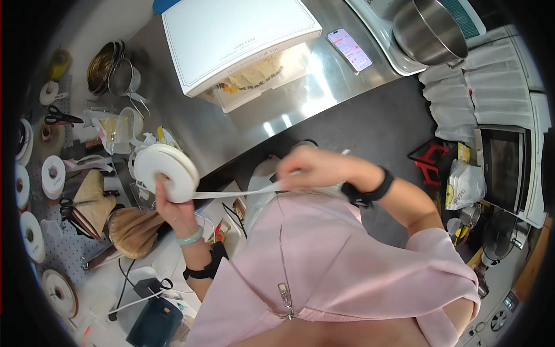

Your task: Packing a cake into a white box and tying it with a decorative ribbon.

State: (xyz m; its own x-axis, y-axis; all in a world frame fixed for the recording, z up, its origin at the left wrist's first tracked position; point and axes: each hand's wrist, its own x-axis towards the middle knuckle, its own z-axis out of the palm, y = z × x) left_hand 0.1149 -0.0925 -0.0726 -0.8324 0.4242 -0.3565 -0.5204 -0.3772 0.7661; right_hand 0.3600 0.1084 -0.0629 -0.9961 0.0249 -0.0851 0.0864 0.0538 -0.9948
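Note:
My left hand [175, 211] grips a large white ribbon spool [149, 169], with its fingers at the hub and lower rim. A pale ribbon [234, 194] runs off the spool, stretched nearly level across the front of my body. At its other end my right hand [315, 168], slightly blurred, pinches the ribbon between closed fingers. Beyond my hands, a white cake box [237, 40] stands on the steel table [225, 130]. Its near side is partly uncovered, showing a cream-coloured cake [254, 76] with yellow and dark trimmings inside.
A lit phone [349, 50] lies right of the box. Farther right is a steel mixing bowl [425, 32]. At left, a pegboard [58, 231] carries ribbon spools [53, 176] and scissors [62, 117]. An oven [504, 168] and a red-framed object [430, 163] are at right.

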